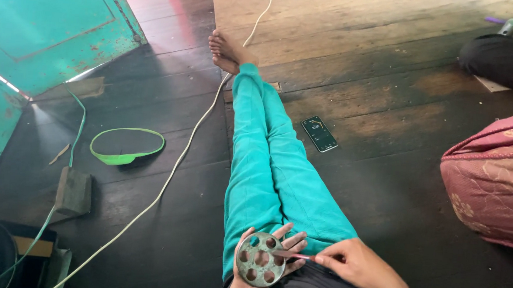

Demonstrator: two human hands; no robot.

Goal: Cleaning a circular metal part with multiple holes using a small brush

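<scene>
My left hand (272,252) holds a round greenish metal disc (259,259) with several round holes, flat against its palm, above my lap. My right hand (354,264) pinches a thin pointed tool (291,256) whose tip rests at a hole on the disc's right side. My legs in teal trousers (267,163) stretch out across the dark wooden floor.
A phone (319,134) lies on the floor right of my legs. A white cable (176,162) runs along the left side. A green loop (127,146) and a wooden block (73,192) lie further left. A red patterned cushion (500,181) sits right; another person's dark-clothed leg (507,60) is top right.
</scene>
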